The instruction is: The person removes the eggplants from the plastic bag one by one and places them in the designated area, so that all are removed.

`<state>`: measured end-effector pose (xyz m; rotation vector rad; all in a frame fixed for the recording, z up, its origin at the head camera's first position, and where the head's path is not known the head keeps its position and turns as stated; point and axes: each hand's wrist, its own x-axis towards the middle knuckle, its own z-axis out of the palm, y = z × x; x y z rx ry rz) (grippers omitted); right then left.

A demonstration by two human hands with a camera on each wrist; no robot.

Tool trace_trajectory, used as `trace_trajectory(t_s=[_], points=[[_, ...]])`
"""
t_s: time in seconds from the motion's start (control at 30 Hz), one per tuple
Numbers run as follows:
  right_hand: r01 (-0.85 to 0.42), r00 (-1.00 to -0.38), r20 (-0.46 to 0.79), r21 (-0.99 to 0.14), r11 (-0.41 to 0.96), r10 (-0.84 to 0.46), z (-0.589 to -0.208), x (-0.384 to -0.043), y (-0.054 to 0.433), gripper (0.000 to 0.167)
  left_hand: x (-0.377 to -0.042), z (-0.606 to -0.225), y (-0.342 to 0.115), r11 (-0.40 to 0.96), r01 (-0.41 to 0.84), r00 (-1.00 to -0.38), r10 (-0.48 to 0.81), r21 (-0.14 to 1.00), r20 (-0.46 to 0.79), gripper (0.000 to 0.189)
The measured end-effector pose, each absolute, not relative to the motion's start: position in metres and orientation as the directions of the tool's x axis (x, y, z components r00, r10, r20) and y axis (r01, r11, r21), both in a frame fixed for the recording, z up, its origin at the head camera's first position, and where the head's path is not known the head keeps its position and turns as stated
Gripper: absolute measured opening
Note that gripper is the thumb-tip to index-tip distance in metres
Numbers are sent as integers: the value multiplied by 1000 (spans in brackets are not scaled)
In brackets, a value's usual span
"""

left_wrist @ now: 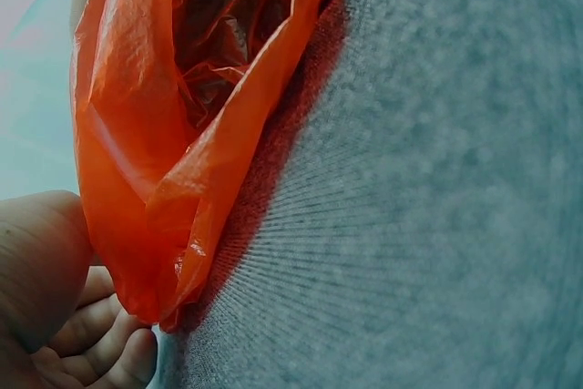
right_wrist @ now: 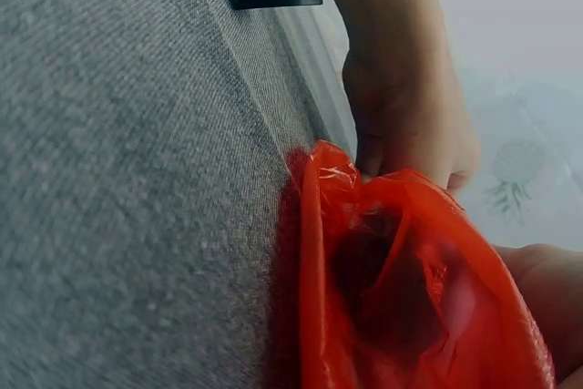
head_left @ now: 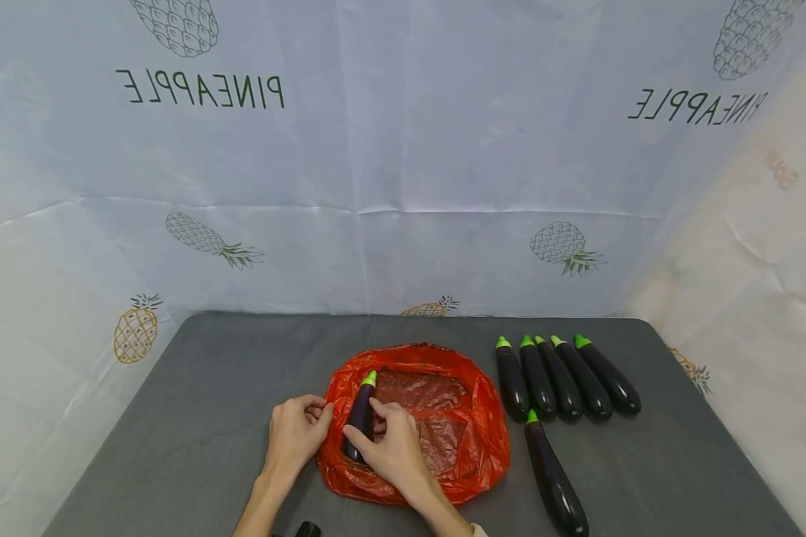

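A red plastic bag (head_left: 489,447) lies on the table with its mouth spread wide and its rim rolled outward. Inside its left part lies a dark eggplant (head_left: 368,395) with a bright green stem end pointing away from me. My right hand (head_left: 398,447) reaches over the near rim and holds this eggplant between thumb and fingers. At the bag's left edge, my left hand (head_left: 297,432) pinches the rim between thumb and forefinger. In the left wrist view, the red plastic (left_wrist: 127,125) meets the thumb; the right wrist view shows the bag's folds (right_wrist: 314,289) hiding the eggplant.
Several eggplants (head_left: 564,380) lie side by side to the right of the bag, green ends away from me. Another eggplant (head_left: 554,481) lies nearer, below that row. A small black object (head_left: 307,529) sits at the front edge of view. Pineapple-printed cloth (head_left: 403,149) hangs behind the grey table (head_left: 242,365).
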<state>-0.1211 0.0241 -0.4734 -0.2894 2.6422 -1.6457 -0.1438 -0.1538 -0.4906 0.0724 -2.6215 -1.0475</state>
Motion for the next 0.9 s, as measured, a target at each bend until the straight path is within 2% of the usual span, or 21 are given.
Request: trace_trajectory(t_s=[0.23, 0.9], points=[[-111, -983, 38, -906, 409, -182, -476, -122, 24, 73, -143, -492, -155, 735, 102, -939, -151, 670, 308, 9], [-167, -984, 136, -924, 345, -113, -467, -122, 30, 66, -142, -490, -154, 736, 103, -941, -147, 669, 306, 9]])
